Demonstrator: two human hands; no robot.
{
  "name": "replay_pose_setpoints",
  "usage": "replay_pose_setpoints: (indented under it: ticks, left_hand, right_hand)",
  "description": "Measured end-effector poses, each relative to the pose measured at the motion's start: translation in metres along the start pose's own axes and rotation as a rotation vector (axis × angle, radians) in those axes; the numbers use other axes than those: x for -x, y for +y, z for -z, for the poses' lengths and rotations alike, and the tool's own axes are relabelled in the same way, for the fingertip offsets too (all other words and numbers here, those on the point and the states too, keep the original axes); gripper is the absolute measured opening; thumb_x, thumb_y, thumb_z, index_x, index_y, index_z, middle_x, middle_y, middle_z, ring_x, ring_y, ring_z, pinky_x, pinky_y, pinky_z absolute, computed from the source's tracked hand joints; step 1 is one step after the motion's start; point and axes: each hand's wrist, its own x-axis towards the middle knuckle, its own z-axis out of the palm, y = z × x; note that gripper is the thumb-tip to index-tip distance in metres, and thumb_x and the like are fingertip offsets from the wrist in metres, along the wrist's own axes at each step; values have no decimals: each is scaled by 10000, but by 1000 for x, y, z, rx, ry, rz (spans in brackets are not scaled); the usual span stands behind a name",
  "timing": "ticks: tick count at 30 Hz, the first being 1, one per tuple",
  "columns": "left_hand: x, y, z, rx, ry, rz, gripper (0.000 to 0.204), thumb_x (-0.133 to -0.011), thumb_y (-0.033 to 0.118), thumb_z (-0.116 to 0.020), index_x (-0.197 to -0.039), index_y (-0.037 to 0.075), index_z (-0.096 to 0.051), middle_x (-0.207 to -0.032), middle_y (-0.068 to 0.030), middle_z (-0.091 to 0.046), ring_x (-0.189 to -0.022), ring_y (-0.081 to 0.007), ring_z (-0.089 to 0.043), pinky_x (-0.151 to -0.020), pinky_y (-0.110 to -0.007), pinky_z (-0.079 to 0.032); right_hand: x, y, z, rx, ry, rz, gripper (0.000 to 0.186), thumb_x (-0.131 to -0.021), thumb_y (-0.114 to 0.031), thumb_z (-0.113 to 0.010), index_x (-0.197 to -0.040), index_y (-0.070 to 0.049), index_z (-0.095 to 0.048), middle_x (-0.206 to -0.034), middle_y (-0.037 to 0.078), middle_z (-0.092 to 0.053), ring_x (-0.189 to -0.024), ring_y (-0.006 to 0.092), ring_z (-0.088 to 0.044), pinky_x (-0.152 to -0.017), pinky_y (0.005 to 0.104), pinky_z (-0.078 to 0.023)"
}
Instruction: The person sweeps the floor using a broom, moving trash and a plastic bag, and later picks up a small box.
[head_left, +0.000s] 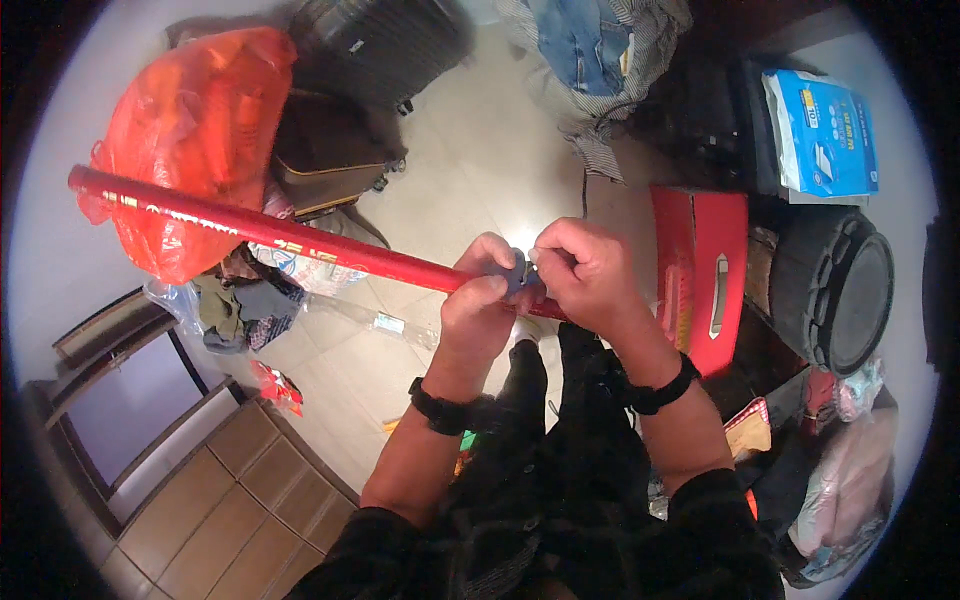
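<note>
A long shiny red tube [300,238] with gold markings slants from the far left to my hands in the middle. My left hand [478,300] is closed around its near end, and its thumb and fingers also hold a small dark blue-grey round piece [517,268] against the tube. Right beside that piece, my right hand [592,272] is closed, thumb and forefinger pinched together at its edge. What lies between those two fingertips is too small to make out. A short stretch of the tube shows below the right hand.
A red plastic bag [200,110] bulges at far left beside dark suitcases [380,45]. To the right stand a red box [715,290] with a handle slot, a black bucket-like container [830,285] and a blue-white package [822,135]. Clothes [590,50] lie at the back. A clear plastic sleeve [370,318] rests on the floor.
</note>
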Motion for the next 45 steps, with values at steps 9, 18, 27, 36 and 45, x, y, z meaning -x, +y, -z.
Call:
replay_pose_setpoints:
  ticks: [9, 18, 27, 36, 45]
  left_hand:
    - [4, 6, 10, -149, 95, -32, 109, -667, 107, -495, -728, 93, -406, -588, -15, -393, -490, -146, -378, -494, -289, -344]
    - [-9, -1, 8, -187, 211, -132, 60, -783, 81, -485, -836, 87, -459, -623, -7, -431, -533, -126, -400, -551, -287, -350]
    - [-47, -4, -26, -439, 113, -253, 460, -840, 191, -578, -1237, 58, -388, -730, 2, -450, -659, -109, -453, -650, -262, -400]
    - [-42, 38, -11, -654, 50, -340, 423, -849, 165, -547, -1227, 17, -428, -698, 10, -437, -622, -108, -432, -637, -268, -410]
    - [25, 90, 35, -848, 225, -356, 302, -826, 164, -538, -1083, 7, -515, -692, -7, -468, -614, -100, -446, -589, -241, -381]
  right_hand:
    - [-4, 4, 43, 165, 150, -175, 31, -749, -56, -545, -723, -74, -549, -660, 121, -560, -589, 319, -548, -529, 390, -441]
    - [28, 19, 66, 155, 41, -207, 73, -778, -86, -588, -815, -24, -580, -696, 84, -591, -621, 160, -561, -597, 273, -447]
    - [91, 21, 107, 50, 270, -411, 69, -804, -71, -589, -799, -3, -577, -693, 10, -562, -675, 69, -512, -612, 222, -427]
    - [120, 74, -38, -16, 93, -305, 67, -773, -64, -596, -813, -13, -582, -699, 118, -587, -639, 185, -572, -610, 304, -471]
    - [129, 85, -149, 294, -391, 248, 256, -762, -147, -595, -1007, -72, -591, -1024, 106, -584, -1027, 272, -515, -852, 424, -412]
